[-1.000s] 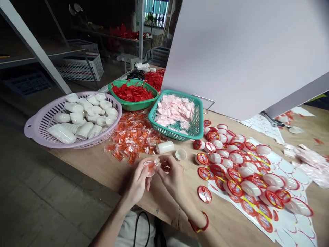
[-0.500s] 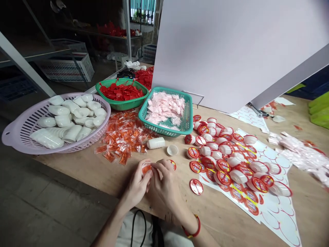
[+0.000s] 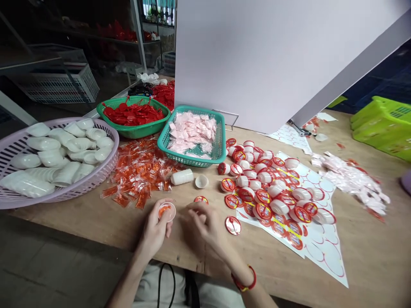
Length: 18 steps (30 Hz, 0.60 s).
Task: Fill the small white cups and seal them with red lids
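My left hand (image 3: 153, 231) is closed around a small white plastic cup (image 3: 172, 210), its mouth tilted up toward me. Inside the cup lies an orange packet (image 3: 164, 209), with my thumb over its rim. To the right, my right hand (image 3: 207, 222) hovers over the table apart from the cup, fingers loosely bent and nothing visible in them. Just beyond its fingers is a round red printed lid (image 3: 201, 199), partly hidden by the hand. An empty cup (image 3: 202, 182) and a stack of cups (image 3: 182, 176) lie farther back.
Orange packets (image 3: 138, 171) are heaped at left, beside a lilac basket (image 3: 111, 160) of white cups. Green baskets hold red pieces (image 3: 135, 113) and pink packets (image 3: 192, 130). Several red-lidded cups (image 3: 279, 205) cover a printed sheet (image 3: 324, 256) at right. A white panel (image 3: 257, 64) stands behind.
My hands have separated: the right has let go of the cup and moved right, toward the round lid. The left keeps the cup, now tilted open to view. The camera view has shifted right.
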Each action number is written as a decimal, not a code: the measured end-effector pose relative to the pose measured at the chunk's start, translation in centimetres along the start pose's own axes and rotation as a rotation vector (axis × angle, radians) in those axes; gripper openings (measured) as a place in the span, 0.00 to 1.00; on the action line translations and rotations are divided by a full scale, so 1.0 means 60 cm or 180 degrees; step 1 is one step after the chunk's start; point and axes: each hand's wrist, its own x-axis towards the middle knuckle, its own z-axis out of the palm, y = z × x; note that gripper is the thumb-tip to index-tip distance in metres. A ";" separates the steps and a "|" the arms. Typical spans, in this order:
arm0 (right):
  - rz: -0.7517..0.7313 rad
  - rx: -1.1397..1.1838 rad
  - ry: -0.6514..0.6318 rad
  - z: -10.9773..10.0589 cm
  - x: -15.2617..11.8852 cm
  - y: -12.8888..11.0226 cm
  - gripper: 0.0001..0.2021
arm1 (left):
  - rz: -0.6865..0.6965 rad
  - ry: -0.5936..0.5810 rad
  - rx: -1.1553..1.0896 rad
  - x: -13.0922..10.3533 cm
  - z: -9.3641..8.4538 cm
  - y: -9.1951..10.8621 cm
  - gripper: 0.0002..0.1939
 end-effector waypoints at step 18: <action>-0.0550 0.0170 0.0667 0.025 -0.041 0.002 0.17 | -0.0943 -0.1106 -0.1811 -0.017 0.042 0.014 0.19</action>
